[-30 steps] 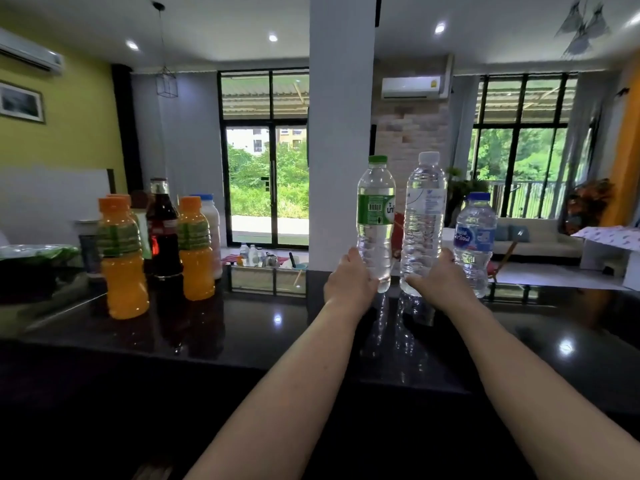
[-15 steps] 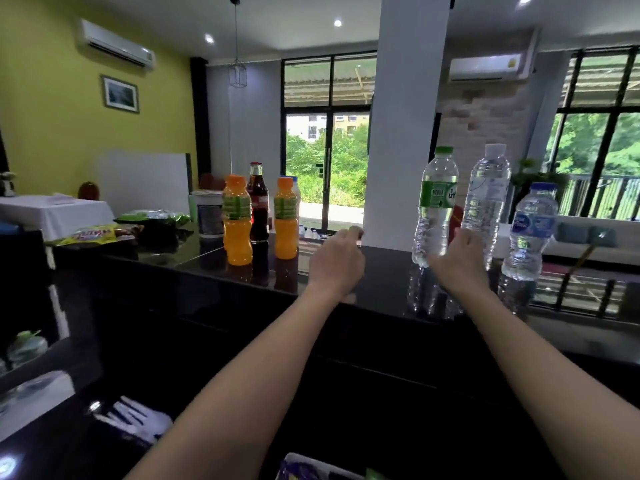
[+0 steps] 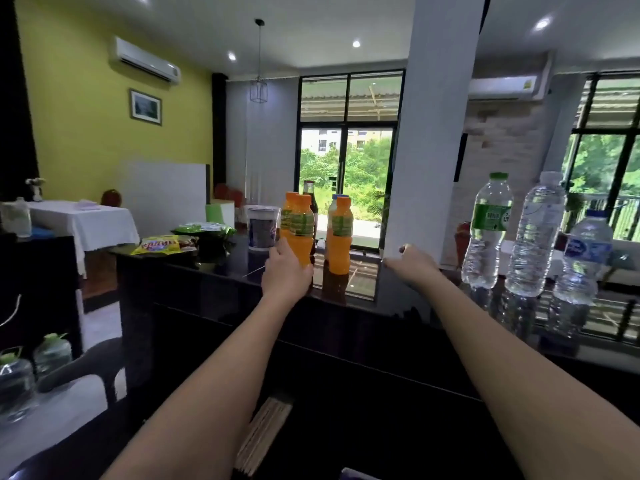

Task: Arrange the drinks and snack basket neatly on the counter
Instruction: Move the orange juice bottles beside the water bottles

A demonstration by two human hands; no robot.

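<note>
My left hand [image 3: 287,271] grips the lower part of an orange juice bottle [image 3: 302,227] standing on the black counter [image 3: 388,301]. A second orange bottle [image 3: 286,213] sits just behind it, and a third orange bottle [image 3: 340,239] stands to the right. A dark cola bottle [image 3: 309,191] and a blue-capped white bottle [image 3: 333,206] are behind them. My right hand [image 3: 414,264] hovers over the counter by the pillar, fingers loosely curled, holding nothing. Three water bottles stand at the right: green-capped [image 3: 488,233], clear-capped [image 3: 536,233], blue-capped [image 3: 582,259]. The dark snack basket [image 3: 211,245] sits at the counter's left end.
A plastic cup [image 3: 262,227] stands left of the juice bottles. A yellow snack bag [image 3: 160,244] lies by the basket. A white pillar [image 3: 426,133] rises behind the counter's middle. A white-clothed table [image 3: 86,223] and large water jugs [image 3: 17,382] are at the left.
My left hand moved from the bare counter to the orange juice bottle and took hold of it. My right hand left the water bottles and shifted left. The view turned left.
</note>
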